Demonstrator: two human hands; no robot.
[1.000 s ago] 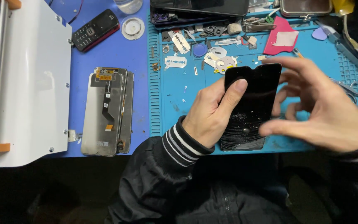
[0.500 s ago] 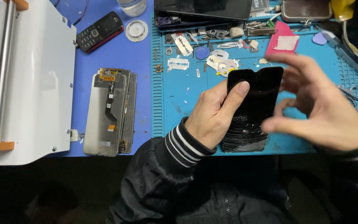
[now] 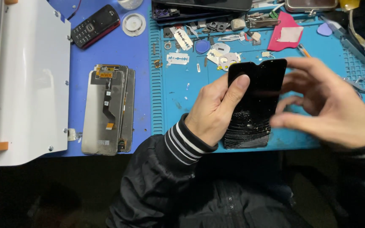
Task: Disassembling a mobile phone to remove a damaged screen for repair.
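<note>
The black phone screen glass [image 3: 254, 90] topped a fanned stack near the desk's front edge, on the blue work mat [image 3: 182, 105]. The left hand [image 3: 214, 112] pinched its left edge, thumb on top, seemingly to steady it. The right hand [image 3: 330, 105] hovered beside it, fingers spread, perhaps grazing the right edge. Bare display panels [image 3: 106, 109] lay leftward, by a white machine [image 3: 30, 76].

The right hand [image 3: 330, 105] is motion-blurred; the left hand [image 3: 216, 109] hides the screen's [image 3: 256, 90] nine-o'clock edge.
</note>
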